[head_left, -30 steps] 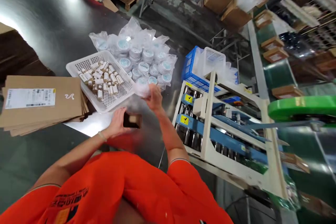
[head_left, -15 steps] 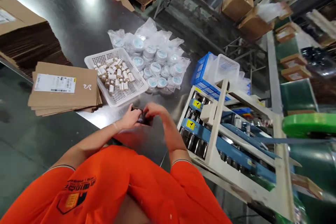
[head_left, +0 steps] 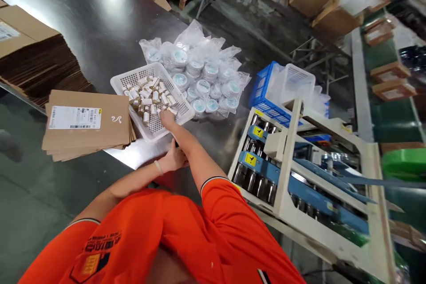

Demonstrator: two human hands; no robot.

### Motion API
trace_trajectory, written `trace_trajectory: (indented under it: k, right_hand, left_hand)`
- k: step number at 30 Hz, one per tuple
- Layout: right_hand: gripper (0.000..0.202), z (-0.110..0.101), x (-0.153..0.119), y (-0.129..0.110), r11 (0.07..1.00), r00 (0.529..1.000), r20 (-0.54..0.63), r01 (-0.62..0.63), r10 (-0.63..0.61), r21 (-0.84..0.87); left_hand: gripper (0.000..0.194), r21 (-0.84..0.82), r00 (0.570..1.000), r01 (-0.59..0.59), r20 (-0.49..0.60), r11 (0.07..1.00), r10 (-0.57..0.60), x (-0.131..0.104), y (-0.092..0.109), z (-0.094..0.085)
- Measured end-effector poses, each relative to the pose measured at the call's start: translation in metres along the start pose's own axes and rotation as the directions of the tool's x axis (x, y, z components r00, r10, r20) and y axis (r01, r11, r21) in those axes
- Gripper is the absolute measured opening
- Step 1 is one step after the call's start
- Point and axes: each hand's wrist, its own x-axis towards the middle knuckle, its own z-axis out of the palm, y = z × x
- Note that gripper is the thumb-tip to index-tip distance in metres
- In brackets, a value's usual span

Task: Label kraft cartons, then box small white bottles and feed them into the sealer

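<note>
My right hand [head_left: 167, 119] reaches into the near right corner of the white perforated basket [head_left: 123, 83], its fingers closed on a small white-labelled vial [head_left: 171, 110]. Several like vials [head_left: 146, 93] with gold-coloured ends lie heaped in the basket. My left hand [head_left: 175, 158] stays low over the table in front of me, closed round a small dark object. My right forearm covers most of that object, so its kind cannot be made out.
Plastic-wrapped round tubs [head_left: 203, 86] stand right of the basket. Flat cardboard boxes [head_left: 84, 137] lie stacked on its left, with a larger cardboard stack [head_left: 43, 64] behind. A roller machine [head_left: 262, 164] and a blue crate [head_left: 262, 91] stand to the right.
My right hand has left the dark object and moved forward and left into the basket, onto a vial. My left hand keeps the dark object. The view has shifted slightly.
</note>
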Motion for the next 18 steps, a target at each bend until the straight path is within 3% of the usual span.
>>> trace_trajectory:
  k: [2,4,7,9,11,13,16,18]
  right_hand:
    - [0.045,-0.013,-0.017,0.018,0.999,0.999,0.008,-0.040,0.040,0.011]
    - [0.044,-0.029,-0.045,0.044,0.999,0.996,-0.082,-0.019,0.021,0.027]
    - [0.047,-0.047,-0.111,0.092,0.999,0.968,-0.249,0.041,-0.032,0.031]
    - [0.045,-0.045,-0.163,0.117,0.997,0.961,-0.266,0.081,-0.080,-0.007]
    - [0.039,-0.029,-0.208,0.129,0.996,0.979,-0.188,0.064,-0.075,-0.067]
    - [0.034,-0.002,-0.237,0.126,0.995,0.998,-0.069,-0.006,-0.001,-0.104]
    - [0.024,0.039,-0.244,0.109,0.992,0.995,0.049,-0.083,0.088,-0.092]
    - [0.022,0.057,-0.237,0.102,0.993,0.993,0.065,-0.098,0.102,-0.066]
  left_hand:
    - [0.024,0.001,0.999,0.006,0.050,1.000,-0.006,-0.005,0.000,-0.008]
    - [0.022,-0.007,0.998,0.014,0.060,1.000,-0.014,-0.009,0.001,-0.015]
    - [0.024,0.020,0.999,0.035,0.039,0.999,-0.036,-0.012,0.002,-0.022]
    - [0.023,0.048,0.998,0.041,0.039,0.998,-0.043,-0.012,0.003,-0.022]
    - [0.019,0.056,0.999,0.040,0.028,0.998,-0.042,-0.011,0.005,-0.020]
    - [0.017,0.057,1.000,0.026,0.001,0.998,-0.026,-0.010,0.011,-0.015]
    - [0.019,0.084,1.000,-0.020,-0.001,0.996,0.020,-0.007,0.025,-0.005]
    - [0.020,0.099,0.999,-0.030,0.015,0.995,0.029,-0.006,0.033,0.001]
